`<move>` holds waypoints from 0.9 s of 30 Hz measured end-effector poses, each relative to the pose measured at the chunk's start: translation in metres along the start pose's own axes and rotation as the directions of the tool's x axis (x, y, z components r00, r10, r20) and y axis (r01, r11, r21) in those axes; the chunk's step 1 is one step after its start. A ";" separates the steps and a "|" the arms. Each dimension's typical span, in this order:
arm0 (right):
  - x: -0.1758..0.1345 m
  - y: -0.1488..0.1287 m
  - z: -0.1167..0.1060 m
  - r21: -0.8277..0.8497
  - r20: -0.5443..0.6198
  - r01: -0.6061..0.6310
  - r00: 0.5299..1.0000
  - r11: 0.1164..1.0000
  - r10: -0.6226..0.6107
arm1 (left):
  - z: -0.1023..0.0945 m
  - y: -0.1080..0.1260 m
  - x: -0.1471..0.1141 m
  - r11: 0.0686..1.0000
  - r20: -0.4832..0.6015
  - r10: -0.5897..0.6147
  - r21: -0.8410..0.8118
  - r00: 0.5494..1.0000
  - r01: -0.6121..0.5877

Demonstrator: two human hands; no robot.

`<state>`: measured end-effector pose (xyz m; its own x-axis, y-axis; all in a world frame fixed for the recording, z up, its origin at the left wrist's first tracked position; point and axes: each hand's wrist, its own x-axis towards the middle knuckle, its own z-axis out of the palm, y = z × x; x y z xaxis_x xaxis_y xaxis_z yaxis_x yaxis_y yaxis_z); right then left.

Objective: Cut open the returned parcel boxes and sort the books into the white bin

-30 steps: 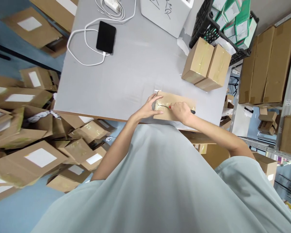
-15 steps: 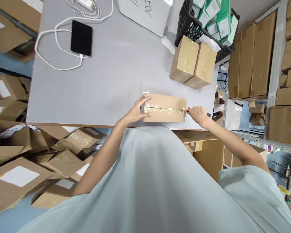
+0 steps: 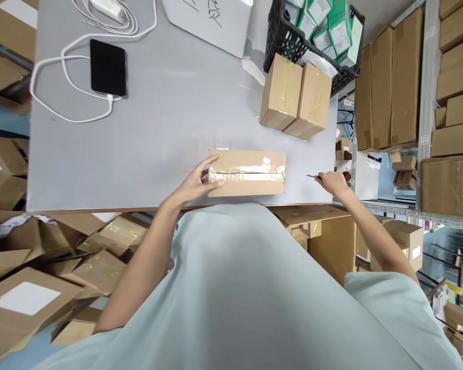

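A long cardboard box [image 3: 247, 187] with clear tape along its top seam lies near the front edge of the table. My left hand [image 3: 196, 182] grips its left end, thumb on top and fingers at the far corner. To the right of the box, apart from it, my right hand [image 3: 332, 183] is closed around a slim box cutter [image 3: 314, 177], red near the fingers with a thin dark tip pointing left. The palm hides most of the handle.
Two taped cardboard boxes [image 3: 293, 95] stand at the back right, against a black crate [image 3: 280, 38] of green-and-white packages. A black phone [image 3: 108, 68] with a white cable [image 3: 81, 121] lies at the left. Piled cartons [image 3: 96, 272] crowd the floor below the table's left side.
My right hand has drawn the box cutter away from the box's right end, out to the right. My left hand stays on the box. The whole view has shifted slightly.
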<state>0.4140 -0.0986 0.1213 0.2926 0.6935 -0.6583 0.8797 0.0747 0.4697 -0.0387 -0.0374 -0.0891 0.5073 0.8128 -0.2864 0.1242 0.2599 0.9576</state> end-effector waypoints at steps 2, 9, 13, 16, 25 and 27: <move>-0.001 -0.009 0.009 0.208 -0.068 0.029 0.998 0.978 -0.016 | -0.007 -0.002 -0.003 1.000 -0.010 -0.017 -0.006 1.000 0.017; -0.016 -0.088 0.004 0.497 -0.367 0.337 0.917 0.799 -0.159 | -0.012 -0.008 -0.007 0.999 -0.024 -0.030 0.012 0.999 0.031; -0.023 -0.095 -0.018 0.239 -0.329 0.334 0.911 0.912 -0.248 | -0.007 -0.007 -0.008 0.999 -0.019 -0.023 0.039 1.000 0.023; -0.019 -0.089 -0.031 0.114 -0.246 0.316 0.928 0.942 -0.281 | 0.004 -0.001 -0.006 0.999 -0.019 -0.016 0.043 1.000 0.017; 0.010 -0.070 -0.027 0.054 -0.116 0.281 0.955 0.958 -0.273 | 0.034 0.011 0.001 0.999 -0.019 0.031 0.040 0.999 -0.030; 0.013 -0.047 -0.018 0.056 -0.096 0.222 0.972 0.973 -0.216 | 0.032 0.011 0.001 0.999 -0.018 0.023 0.042 1.000 -0.022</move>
<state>0.3698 -0.0801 0.1019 0.0586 0.7266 -0.6846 0.9424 0.1860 0.2781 -0.0091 -0.0504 -0.0783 0.4950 0.8276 -0.2648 0.1483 0.2198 0.9642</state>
